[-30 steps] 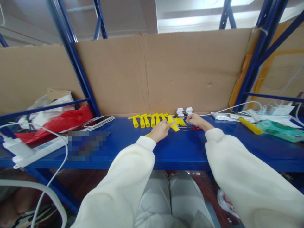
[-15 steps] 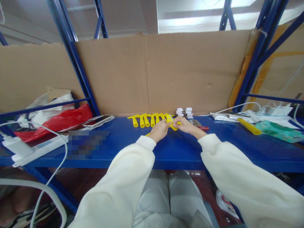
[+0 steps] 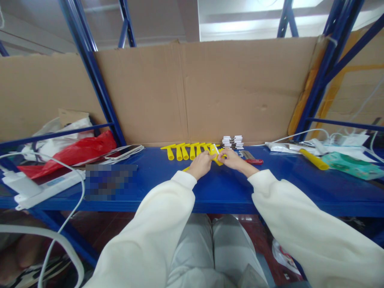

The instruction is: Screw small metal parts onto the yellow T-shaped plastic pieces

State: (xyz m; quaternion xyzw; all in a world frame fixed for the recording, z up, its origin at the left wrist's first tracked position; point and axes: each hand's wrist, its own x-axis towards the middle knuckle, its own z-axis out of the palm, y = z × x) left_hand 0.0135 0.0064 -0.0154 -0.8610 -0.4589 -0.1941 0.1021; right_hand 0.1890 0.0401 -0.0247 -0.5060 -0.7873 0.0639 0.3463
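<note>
My left hand [image 3: 202,164] is closed round a yellow plastic T-shaped tool, which looks like a scraper; its handle end [image 3: 186,169] shows beneath the wrist. The flat yellow head [image 3: 213,150] tilts up between my two hands. My right hand [image 3: 231,159] is closed in a pinch at the head's right side, its fingertips at a narrow white strip [image 3: 217,149]. Fingers hide part of the head. A row of several similar yellow tools [image 3: 185,152] lies just behind my left hand. Stacked white pieces [image 3: 232,142] stand behind my right hand.
A red-handled tool [image 3: 254,161] lies right of my right hand. Farther right are a yellow tube [image 3: 314,159] and a green packet [image 3: 352,165]. At left lie a phone [image 3: 125,152], a red bag [image 3: 81,154] and a power strip [image 3: 49,190]. Cardboard [image 3: 234,92] walls the back.
My right hand has shifted slightly and its fingers have turned at the yellow head. More of the white strip shows now. My left hand stays almost still.
</note>
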